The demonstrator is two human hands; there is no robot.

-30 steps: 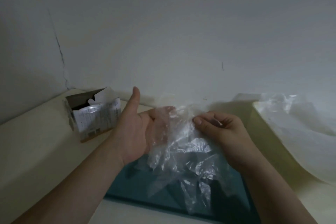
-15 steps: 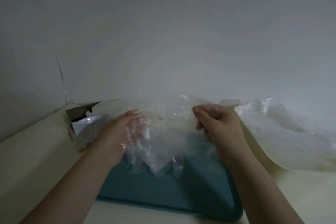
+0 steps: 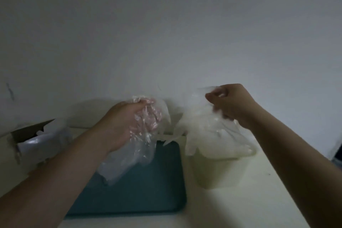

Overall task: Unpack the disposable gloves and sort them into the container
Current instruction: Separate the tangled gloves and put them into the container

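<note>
Hands well apart: left hand (image 3: 121,123) grips a wad of clear gloves (image 3: 133,153) over the teal tray (image 3: 148,190); right hand (image 3: 235,105) pinches one glove (image 3: 207,131) just above the pale container (image 3: 218,172). Best lower it straight in, then let go, w/o draping it over the side.

Teal tray (image 3: 148,190) flat on pale counter (image 3: 231,211) (cream-toned); grey wall (image 3: 166,24) behind, dark mark (image 3: 9,90) at left.
</note>
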